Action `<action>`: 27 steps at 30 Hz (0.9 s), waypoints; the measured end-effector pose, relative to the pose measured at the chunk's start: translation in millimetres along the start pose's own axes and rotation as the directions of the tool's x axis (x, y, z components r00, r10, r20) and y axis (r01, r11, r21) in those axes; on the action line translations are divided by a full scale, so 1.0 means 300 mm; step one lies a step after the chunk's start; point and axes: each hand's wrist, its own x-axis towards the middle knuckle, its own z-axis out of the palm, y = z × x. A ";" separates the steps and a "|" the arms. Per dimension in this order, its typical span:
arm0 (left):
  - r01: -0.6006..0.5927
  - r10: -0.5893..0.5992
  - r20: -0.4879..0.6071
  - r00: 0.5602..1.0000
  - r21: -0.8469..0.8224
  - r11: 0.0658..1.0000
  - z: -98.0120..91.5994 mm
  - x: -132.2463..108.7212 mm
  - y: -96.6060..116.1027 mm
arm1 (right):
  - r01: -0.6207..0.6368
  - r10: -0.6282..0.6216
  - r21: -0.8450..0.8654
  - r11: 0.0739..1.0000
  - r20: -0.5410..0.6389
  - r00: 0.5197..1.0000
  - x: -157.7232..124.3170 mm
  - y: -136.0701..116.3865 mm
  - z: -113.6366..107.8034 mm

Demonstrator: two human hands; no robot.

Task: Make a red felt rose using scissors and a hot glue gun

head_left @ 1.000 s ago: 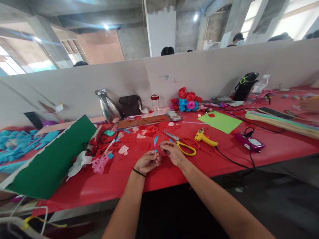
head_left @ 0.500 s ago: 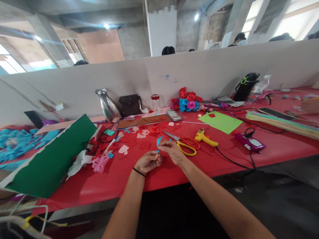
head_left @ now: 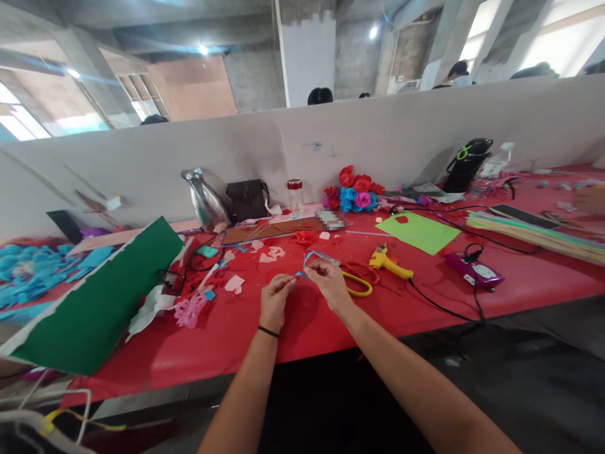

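My left hand (head_left: 275, 299) is closed in a pinch, with a small bit of blue at its fingertips. My right hand (head_left: 328, 284) pinches a thin blue paper strip (head_left: 309, 257), whose curved end sticks up above the fingers. The bit of blue between both sets of fingertips looks like part of that strip, though the fingers partly hide it. Just beyond the right hand lie scissors (head_left: 362, 292) with yellow handles, their blades partly covered by that hand. A yellow glue gun (head_left: 390, 261) rests farther right on the red tabletop (head_left: 312, 337).
Pink and red paper scraps (head_left: 235, 284) lie left of the hands. A green board (head_left: 104, 302) leans at the left. Paper flowers (head_left: 362, 192), a metal jug (head_left: 204, 200) and a jar (head_left: 295, 195) stand at the back. A purple power box (head_left: 475, 271) with cables is right.
My left hand has turned more upright and its fingertips have drawn slightly away from the right hand's. The right hand has shifted a little, now covering more of the scissors.
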 end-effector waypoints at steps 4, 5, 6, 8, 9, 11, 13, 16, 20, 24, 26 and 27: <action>-0.011 0.006 0.061 0.998 0.086 0.996 0.005 -0.004 0.008 | 0.034 -0.034 -0.045 0.998 0.005 0.999 -0.010 -0.002 0.011; -0.013 0.007 0.068 0.998 0.094 0.996 0.005 -0.005 0.009 | 0.041 -0.041 -0.053 0.998 0.010 0.999 -0.012 -0.003 0.014; -0.015 0.008 0.074 0.997 0.099 0.995 0.005 -0.005 0.010 | 0.048 -0.047 -0.061 0.997 0.015 0.999 -0.014 -0.004 0.015; -0.016 0.007 0.088 0.996 0.105 0.994 0.005 -0.006 0.010 | 0.061 -0.060 -0.075 0.995 0.019 0.998 -0.016 -0.006 0.018; -0.017 0.007 0.097 0.995 0.107 0.994 0.005 -0.006 0.010 | 0.068 -0.066 -0.080 0.994 0.021 0.998 -0.016 -0.006 0.019; -0.024 0.011 0.118 0.993 0.110 0.994 0.006 -0.005 0.010 | 0.079 -0.077 -0.089 0.993 0.025 0.997 -0.016 -0.004 0.020; -0.038 0.021 0.134 0.991 0.120 0.992 0.006 -0.004 0.010 | 0.086 -0.084 -0.094 0.992 0.027 0.996 -0.015 -0.003 0.020; -0.043 0.024 0.142 0.990 0.134 0.990 0.007 -0.004 0.011 | 0.093 -0.091 -0.095 0.991 0.031 0.995 -0.013 -0.001 0.020; -0.029 0.009 0.143 0.990 0.137 0.990 0.008 -0.005 0.013 | 0.097 -0.094 -0.096 0.991 0.036 0.995 -0.013 0.001 0.017; -0.043 0.017 0.153 0.988 0.167 0.985 0.007 -0.006 0.014 | 0.094 -0.090 -0.095 0.991 0.043 0.995 -0.013 0.008 0.013; -0.045 0.018 0.152 0.988 0.178 0.983 0.008 -0.007 0.015 | 0.094 -0.089 -0.099 0.991 0.047 0.995 -0.014 0.009 0.012; -0.039 0.013 0.148 0.989 0.176 0.984 0.010 -0.008 0.015 | 0.095 -0.090 -0.101 0.990 0.049 0.995 -0.014 0.008 0.011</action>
